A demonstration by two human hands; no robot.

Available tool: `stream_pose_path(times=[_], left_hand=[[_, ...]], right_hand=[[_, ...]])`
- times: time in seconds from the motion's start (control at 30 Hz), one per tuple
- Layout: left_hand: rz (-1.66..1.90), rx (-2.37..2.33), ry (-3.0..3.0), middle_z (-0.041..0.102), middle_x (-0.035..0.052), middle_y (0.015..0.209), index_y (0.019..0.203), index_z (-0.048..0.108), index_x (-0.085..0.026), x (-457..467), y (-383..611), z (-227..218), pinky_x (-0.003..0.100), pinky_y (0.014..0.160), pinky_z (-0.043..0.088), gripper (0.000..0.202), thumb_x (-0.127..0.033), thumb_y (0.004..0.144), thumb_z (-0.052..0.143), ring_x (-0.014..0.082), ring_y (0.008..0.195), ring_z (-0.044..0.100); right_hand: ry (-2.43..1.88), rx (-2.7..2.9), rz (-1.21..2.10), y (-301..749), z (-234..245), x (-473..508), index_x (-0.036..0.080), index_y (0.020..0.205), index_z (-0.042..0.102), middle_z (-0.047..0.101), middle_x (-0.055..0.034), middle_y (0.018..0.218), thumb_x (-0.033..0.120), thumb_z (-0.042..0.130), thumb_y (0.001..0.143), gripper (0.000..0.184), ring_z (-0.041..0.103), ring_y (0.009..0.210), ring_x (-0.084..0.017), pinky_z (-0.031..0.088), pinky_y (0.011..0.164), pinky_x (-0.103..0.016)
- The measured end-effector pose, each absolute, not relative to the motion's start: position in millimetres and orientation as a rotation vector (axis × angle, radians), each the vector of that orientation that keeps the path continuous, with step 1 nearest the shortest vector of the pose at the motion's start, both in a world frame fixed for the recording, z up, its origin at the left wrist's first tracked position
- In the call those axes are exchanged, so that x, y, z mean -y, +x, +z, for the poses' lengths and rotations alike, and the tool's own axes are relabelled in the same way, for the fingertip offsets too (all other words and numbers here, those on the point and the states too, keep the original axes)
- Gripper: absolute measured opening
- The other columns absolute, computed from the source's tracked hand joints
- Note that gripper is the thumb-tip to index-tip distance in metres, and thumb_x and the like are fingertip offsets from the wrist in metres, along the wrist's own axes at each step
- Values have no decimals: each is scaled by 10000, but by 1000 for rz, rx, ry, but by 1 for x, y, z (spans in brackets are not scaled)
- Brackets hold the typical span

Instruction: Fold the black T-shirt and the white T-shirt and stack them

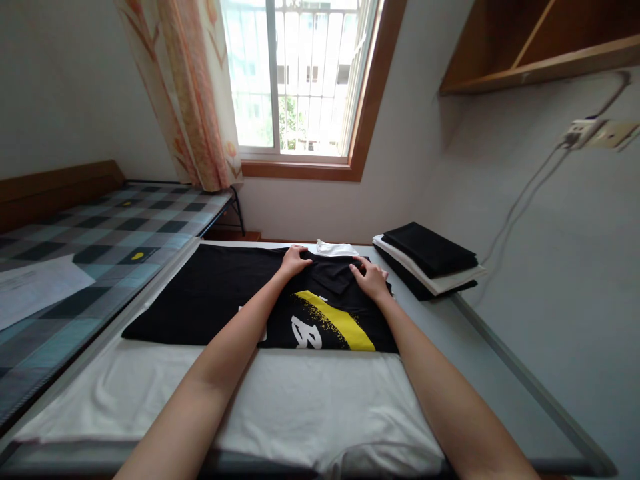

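A black T-shirt [200, 287] lies partly folded over a white cloth, which looks like another shirt [320, 393], on the table. Its near right part carries a yellow band and a white letter print. At the shirt's far edge, my left hand [296, 261] pinches the fabric with thumb and fingers. My right hand [371, 277] grips the black fabric farther right, near a small folded-over flap between the hands. A bit of white cloth [336, 249] shows just beyond the far edge. The undersides of both hands are hidden.
At the back right is a stack of folded black and white clothes [430, 253]. A checkered bed [100, 227] with a paper sheet [43, 287] stands left. A curtain [195, 93] hangs beside the window [305, 80]. Cables run from a wall socket [580, 133], right.
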State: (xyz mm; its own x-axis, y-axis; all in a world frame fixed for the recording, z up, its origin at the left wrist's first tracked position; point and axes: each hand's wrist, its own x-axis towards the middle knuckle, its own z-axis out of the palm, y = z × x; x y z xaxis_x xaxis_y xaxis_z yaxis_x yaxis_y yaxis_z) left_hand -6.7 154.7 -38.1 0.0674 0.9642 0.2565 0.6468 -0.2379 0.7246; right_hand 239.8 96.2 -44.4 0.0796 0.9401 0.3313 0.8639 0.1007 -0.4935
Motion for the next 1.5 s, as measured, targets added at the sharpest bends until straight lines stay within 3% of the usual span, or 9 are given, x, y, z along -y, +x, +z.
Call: stream_pose_path(times=[0.23,0.4,0.67,0.8,0.9,0.97,1.1,1.23,1.5], left_hand=[[903,-1689,2023,627,93,1239,1119,695,-177,-147,-7,-35,315,999,436,398,-211,724,727,248,1134,590],[817,-1769,2044,593,84,1291,1157,673,-200,-143,-6,-36,319,944,450,423,-293,746,706,256,1118,597],[843,-1738,2018,614,76,1266,1137,688,-217,-150,-10,-40,283,973,417,395,-231,743,704,226,1130,582],[834,-1739,2033,624,73,1254,1133,693,-230,-151,-10,-41,288,977,415,390,-226,743,704,224,1122,584],[825,-1715,2034,625,95,1260,1132,696,-205,-152,-11,-42,300,977,417,389,-246,744,707,237,1121,590],[832,-1699,2022,634,107,1252,1126,699,-189,-153,-12,-42,311,981,419,395,-252,737,715,248,1128,592],[856,-1646,2013,678,98,1181,1103,709,-180,-155,-15,-41,330,983,432,393,-228,715,735,253,1112,606],[853,-1622,2019,702,71,1128,1093,713,-188,-155,-16,-39,318,966,456,386,-207,708,738,239,1062,631],[761,-1757,1994,657,104,1171,1087,710,-191,-145,-11,-31,354,944,464,372,-170,716,691,278,1067,615]], right_hand=[[-1646,1845,211,238,-39,-94,243,1105,684,660,-14,772,290,492,853,320,612,811,-204,347,882,-380],[-1617,1967,266,233,-37,-90,276,1150,670,661,3,745,422,589,824,367,614,787,-202,361,853,-374],[-1489,2009,506,244,-30,-92,205,1019,690,601,14,663,322,516,814,293,545,632,-159,404,679,-292],[-1629,2079,184,242,-29,-88,219,842,691,599,-21,734,333,558,830,175,556,741,-182,390,771,-330],[-1502,2192,13,231,-24,-80,214,750,656,599,-41,827,443,624,821,241,552,843,-204,370,852,-364],[-1358,2333,84,224,-21,-75,217,742,646,602,-31,834,459,666,791,248,549,848,-198,373,859,-351],[-1269,2439,292,217,-19,-70,216,793,670,611,-5,791,300,681,752,94,557,774,-161,404,777,-289],[-1248,2396,413,220,-21,-73,205,811,699,627,4,761,201,645,706,118,567,722,-141,422,700,-250],[-1285,2289,763,226,-21,-76,179,741,703,600,17,627,240,604,710,121,529,593,-121,393,551,-226]])
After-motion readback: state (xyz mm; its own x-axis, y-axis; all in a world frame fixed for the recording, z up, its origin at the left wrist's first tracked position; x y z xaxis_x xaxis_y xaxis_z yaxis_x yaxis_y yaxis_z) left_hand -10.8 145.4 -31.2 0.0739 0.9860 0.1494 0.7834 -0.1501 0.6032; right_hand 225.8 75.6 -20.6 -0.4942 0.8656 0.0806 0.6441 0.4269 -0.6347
